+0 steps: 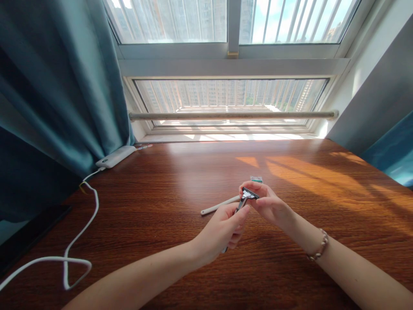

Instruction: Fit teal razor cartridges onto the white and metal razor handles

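Note:
My left hand [222, 228] is closed around the handle of a razor [248, 194], which is tilted with its head up and its handle end poking out below the fist. The razor's head is dark with a silvery neck. At that head, my right hand [266, 202] has its thumb and fingers curled about the two ends. Behind the hands a slim white handle [219, 206] lies on the table, its far end hidden by the fingers. Just past my right fingers sits a small clear-and-green case [256, 179], partly covered.
The brown wooden table [145, 193] runs up to a window with a horizontal rail [232, 115]. At the left lie a white box-shaped device [116, 156] and its white cable [96, 206], beside a blue curtain [64, 86]. A dark flat object [32, 234] lies at the left edge.

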A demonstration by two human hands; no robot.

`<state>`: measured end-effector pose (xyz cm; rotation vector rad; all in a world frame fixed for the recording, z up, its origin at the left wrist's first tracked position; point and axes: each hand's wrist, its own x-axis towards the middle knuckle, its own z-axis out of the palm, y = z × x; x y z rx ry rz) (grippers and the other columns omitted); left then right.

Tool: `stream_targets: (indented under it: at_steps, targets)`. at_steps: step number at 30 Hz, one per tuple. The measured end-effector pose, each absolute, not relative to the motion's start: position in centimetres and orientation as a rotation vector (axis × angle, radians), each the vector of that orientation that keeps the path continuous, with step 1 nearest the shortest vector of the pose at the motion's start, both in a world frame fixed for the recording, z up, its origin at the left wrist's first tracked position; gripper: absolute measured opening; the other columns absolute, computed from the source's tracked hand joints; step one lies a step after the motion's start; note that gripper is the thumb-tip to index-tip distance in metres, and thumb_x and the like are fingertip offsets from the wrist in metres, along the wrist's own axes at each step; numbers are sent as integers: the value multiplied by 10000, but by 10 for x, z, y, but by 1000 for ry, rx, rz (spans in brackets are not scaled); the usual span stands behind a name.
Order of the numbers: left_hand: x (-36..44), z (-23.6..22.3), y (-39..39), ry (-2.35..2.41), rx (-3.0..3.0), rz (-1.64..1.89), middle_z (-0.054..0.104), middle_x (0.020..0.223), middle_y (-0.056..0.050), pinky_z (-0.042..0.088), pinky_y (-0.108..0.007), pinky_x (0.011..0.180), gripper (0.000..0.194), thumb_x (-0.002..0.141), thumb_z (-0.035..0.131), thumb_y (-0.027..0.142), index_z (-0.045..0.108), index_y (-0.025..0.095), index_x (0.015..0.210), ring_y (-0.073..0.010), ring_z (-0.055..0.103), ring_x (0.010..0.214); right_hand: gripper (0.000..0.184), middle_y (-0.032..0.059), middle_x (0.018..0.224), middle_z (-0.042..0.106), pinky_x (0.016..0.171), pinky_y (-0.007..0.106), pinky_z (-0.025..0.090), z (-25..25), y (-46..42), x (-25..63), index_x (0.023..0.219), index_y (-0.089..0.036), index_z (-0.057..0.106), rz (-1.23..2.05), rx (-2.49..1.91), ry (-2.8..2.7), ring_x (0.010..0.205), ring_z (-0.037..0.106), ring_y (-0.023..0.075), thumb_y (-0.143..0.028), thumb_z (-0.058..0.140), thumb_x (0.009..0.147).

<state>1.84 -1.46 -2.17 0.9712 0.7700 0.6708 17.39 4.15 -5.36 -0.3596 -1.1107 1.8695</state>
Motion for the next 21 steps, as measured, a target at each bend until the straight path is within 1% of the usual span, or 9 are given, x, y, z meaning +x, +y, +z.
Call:
stream_targets:
  at_steps: [4,7,10,15,21]
  targets:
    - [18,-26,-13,794,1075,769,258,517,91,140,-150,354,206,811,507,369,407,191,831,-35,185,404,316,24,876,595,735,241,418,-52,43,174,921,-188,624,1841,-373,-1115,800,531,136,-177,645,606]
    - [17,-30,-10,844,1211,905,327,548,77,222,-151,379,178,824,495,340,437,174,845,-33,272,425,309,20,862,588,726,249,414,-52,43,174,921,-200,604,1804,-394,-1124,776,526,133,-178,650,616]
    - [18,-32,-6,880,1315,957,391,573,57,295,-166,410,196,842,455,349,470,154,854,-46,352,453,288,11,823,588,705,255,413,-52,43,173,899,-208,582,1772,-466,-1138,732,529,128,-176,661,624]
    - [18,-39,-1,925,1364,984,437,593,48,280,-162,384,225,848,426,371,484,157,891,-44,375,428,275,10,775,596,695,271,408,-53,42,172,900,-190,561,1614,-645,-1206,712,540,133,-218,677,653]
    - [17,-51,8,926,1367,979,444,579,53,265,-160,362,278,833,423,418,486,154,894,-39,369,389,312,41,870,629,723,281,408,-55,48,177,933,-171,577,1456,-906,-1322,785,563,152,-292,686,666]
